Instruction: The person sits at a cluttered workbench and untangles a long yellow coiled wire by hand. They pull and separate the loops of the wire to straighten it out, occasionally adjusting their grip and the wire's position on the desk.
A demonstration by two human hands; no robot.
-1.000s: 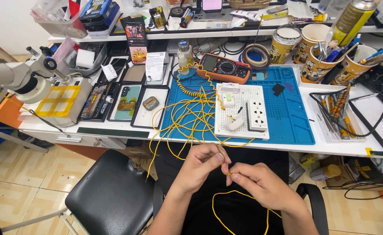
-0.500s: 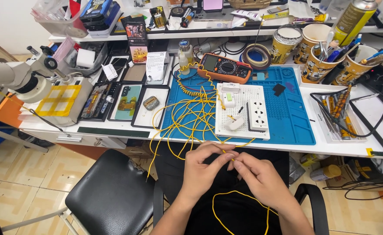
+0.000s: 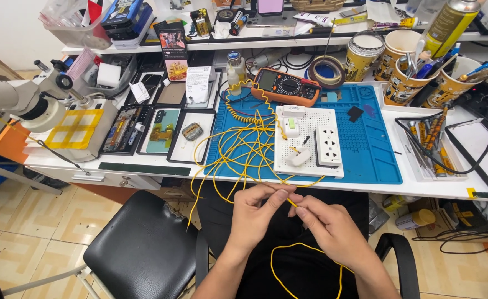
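Hands draw together on the yellow wire [image 3: 288,200]: since a second ago I see both fists closer, fingertips now almost touching over the lap.

My left hand [image 3: 255,210] pinches the wire between thumb and forefinger, and my right hand [image 3: 332,227] grips it just beside, a loop hanging below toward the black chair [image 3: 138,254]. As I judge it, the work is midway: most of the wire lies tangled on the blue mat [image 3: 366,149] beside the white breadboard panel [image 3: 308,141], unsorted. Beyond stand an orange multimeter [image 3: 286,87], a white printed slip [image 3: 198,84] propped upright, a tall dark carton [image 3: 173,52] with a picture, and yellow patterned paper cups [image 3: 402,66] holding tools.
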